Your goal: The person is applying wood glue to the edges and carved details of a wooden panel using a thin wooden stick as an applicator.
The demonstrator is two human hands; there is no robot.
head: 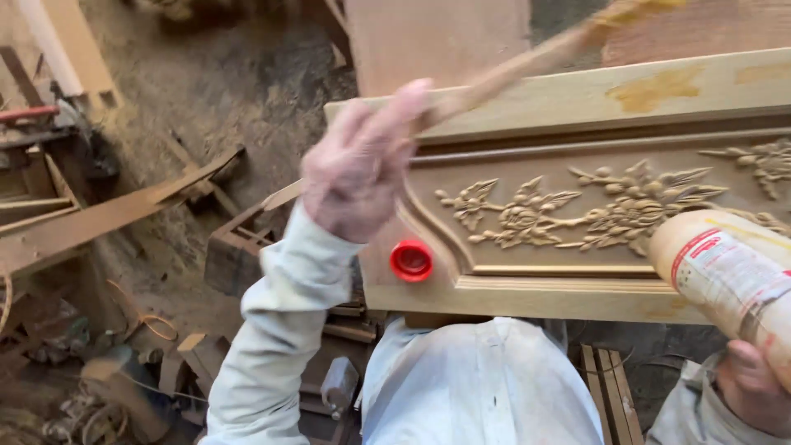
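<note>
1. The left hand (358,165) is closing its grip around a wooden-handled brush (527,59), holding it raised above the top rail of a carved wooden panel (577,247); the brush is blurred, and its far end, which looks yellowed, is running out at the upper edge of the view.
2. The right hand (754,387) is wrapping its grip around the lower part of a plastic bottle (725,276) with a paper label, holding it tilted over the panel's lower right corner.
3. A red bottle cap (411,260) is lying on the panel's left end, just beside the carved frame, so the bottle is probably standing open.
4. The panel is lying flat in front of the person, its flower-and-leaf carving facing up.
5. Yellowish patches are showing on the top rail near the right, which suggests that some of the liquid is already on the wood there; the carved field and lower rail are looking dry and untreated, so most of the spreading appears left to do.
6. Scrap boards (107,214) are lying on the dusty floor (247,91) at the left.
</note>
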